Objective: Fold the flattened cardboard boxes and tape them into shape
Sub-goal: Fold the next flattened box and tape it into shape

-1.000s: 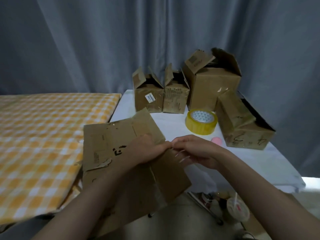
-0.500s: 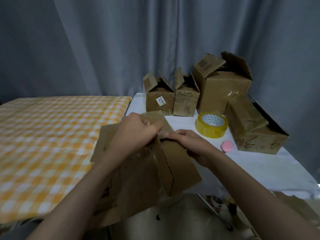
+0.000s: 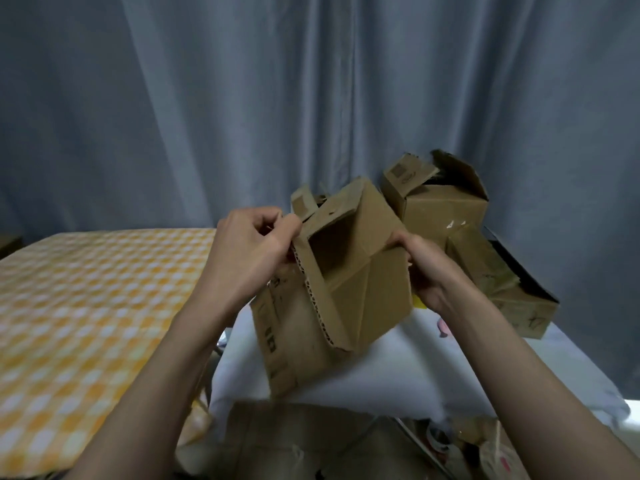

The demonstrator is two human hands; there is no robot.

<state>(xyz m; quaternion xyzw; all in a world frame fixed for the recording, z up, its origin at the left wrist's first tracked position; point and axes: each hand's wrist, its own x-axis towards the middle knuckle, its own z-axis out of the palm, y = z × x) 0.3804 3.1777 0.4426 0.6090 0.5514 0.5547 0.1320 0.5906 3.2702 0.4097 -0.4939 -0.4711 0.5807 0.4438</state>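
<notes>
Cardboard box (image 3: 346, 282), half opened into shape, is held above the white bench (image 3: 398, 372). Left hand (image 3: 249, 251) pinches its flap at 9 o'clock; right hand (image 3: 424, 268) grips its side at 3 o'clock. Finished boxes (image 3: 450, 209) stand at 1 o'clock, before a grey curtain (image 3: 311, 98).

Both hands, left hand (image 3: 254, 252) and right hand (image 3: 427, 271), grip the half-opened brown cardboard box (image 3: 341, 282) in the air above the white-covered table (image 3: 398, 375).

Behind the grip: large open-flapped brown cardboard box (image 3: 446, 206), close.

Right of the right hand: low brown cardboard box lying on its side (image 3: 498, 282), just beside the wrist; little room there.

Left of the grip: open air over the orange-and-white checked cloth surface (image 3: 86, 323).

Above: open, up to the grey-blue pleated curtain (image 3: 311, 98).

Below the table edge: blurred clutter on the floor.
</notes>
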